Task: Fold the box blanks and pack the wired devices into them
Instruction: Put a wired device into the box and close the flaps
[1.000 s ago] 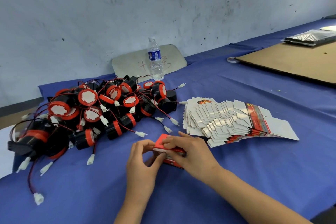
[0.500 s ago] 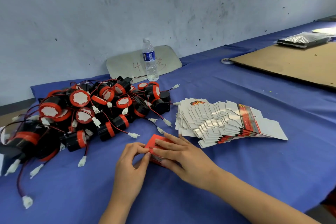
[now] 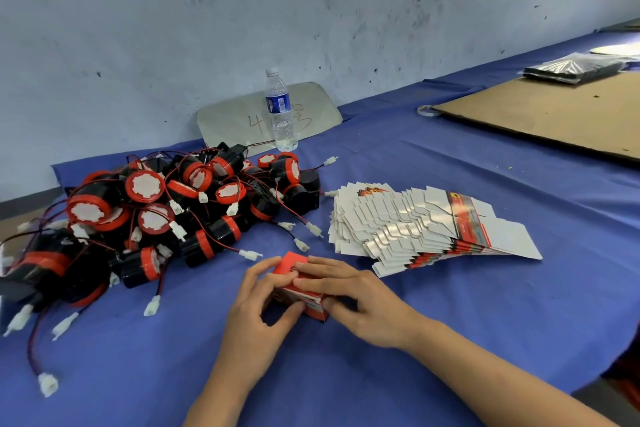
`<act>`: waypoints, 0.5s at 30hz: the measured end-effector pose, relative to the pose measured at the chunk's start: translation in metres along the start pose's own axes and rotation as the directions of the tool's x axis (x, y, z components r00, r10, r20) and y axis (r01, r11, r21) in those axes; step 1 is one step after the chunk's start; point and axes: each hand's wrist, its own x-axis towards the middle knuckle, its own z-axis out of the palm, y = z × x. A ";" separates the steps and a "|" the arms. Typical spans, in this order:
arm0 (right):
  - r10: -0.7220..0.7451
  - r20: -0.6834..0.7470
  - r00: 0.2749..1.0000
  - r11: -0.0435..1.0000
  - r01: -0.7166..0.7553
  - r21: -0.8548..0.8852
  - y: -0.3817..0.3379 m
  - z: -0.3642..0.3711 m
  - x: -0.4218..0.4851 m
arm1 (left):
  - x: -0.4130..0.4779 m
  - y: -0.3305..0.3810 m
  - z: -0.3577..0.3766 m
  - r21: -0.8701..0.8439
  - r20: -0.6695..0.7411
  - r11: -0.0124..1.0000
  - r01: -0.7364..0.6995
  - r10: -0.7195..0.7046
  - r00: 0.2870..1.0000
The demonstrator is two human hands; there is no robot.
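A small red box [image 3: 293,266] stands on the blue cloth in front of me, mostly covered by both hands. My left hand [image 3: 257,319] holds its left side, thumb under the near edge and fingers curled at the top flap. My right hand [image 3: 356,295] lies over the top, its fingers pressing the lid while the thumb grips the near right corner. A fanned stack of flat white and red box blanks [image 3: 426,225] lies just to the right. A heap of black and red wired devices [image 3: 156,211] with white plugs fills the left.
A water bottle [image 3: 280,111] stands at the back beside a grey panel [image 3: 239,118] leaning on the wall. A brown cardboard sheet [image 3: 554,118] with a black packet [image 3: 571,69] lies far right, a tape roll [image 3: 425,110] at its corner. Loose plugs [image 3: 47,384] trail at near left.
Both hands kept working the red box at the same spot; the lid flap has come down and the right fingers now lie flatter across the top.
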 end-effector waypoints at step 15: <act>0.144 -0.061 0.988 0.942 -0.118 0.315 0.006 0.001 0.001 | 0.001 -0.002 0.000 -0.052 0.028 0.998 0.036 -0.034 0.999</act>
